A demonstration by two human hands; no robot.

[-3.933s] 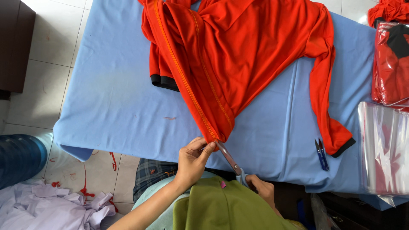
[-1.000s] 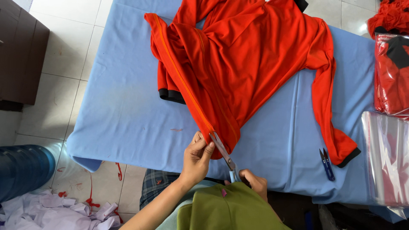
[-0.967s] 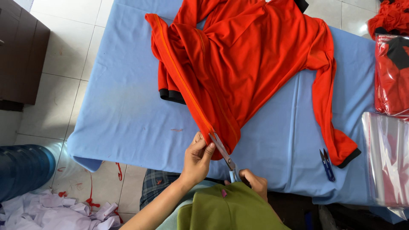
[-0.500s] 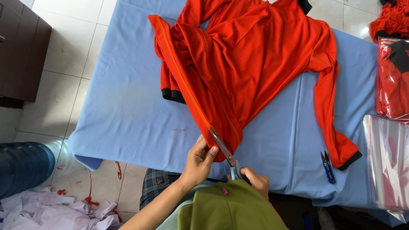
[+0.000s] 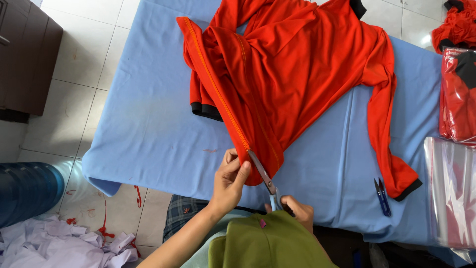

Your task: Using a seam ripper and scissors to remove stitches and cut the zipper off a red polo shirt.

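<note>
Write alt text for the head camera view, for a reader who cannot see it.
Seen from above, a person's left hand pinches the hem of an orange long-sleeved shirt while the right hand works scissors at its seam. The shirt lies on a blue-covered table, with small blue thread snips to the right.

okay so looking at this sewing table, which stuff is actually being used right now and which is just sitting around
In use:
- orange garment, spread on the blue table
- scissors, blades at the garment's seam edge
- left hand, pinching that edge
- right hand, on the scissor handles

Lying about:
- small thread snips
- bagged red garments
- clear plastic bags
- white cloth scraps on the floor
</note>
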